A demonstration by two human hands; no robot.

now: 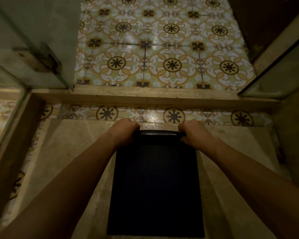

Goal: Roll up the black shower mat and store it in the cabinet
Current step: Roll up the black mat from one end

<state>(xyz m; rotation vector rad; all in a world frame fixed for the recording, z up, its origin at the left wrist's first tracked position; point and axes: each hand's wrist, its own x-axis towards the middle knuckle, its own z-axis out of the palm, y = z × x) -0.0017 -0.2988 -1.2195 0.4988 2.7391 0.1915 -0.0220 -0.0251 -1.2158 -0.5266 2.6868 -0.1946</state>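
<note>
Head view, near: flat black textured rubber shower mat (155, 187) on beige stone shower floor (72, 152).
Handling: looks floppy, light, grippy; best held at both ends of roll.
Grip: left hand (123, 131), right hand (194, 132) curled shut over rolled far edge.
Writing: none readable.
Far: patterned floral tile floor (162, 49); cabinet not seen.
</note>
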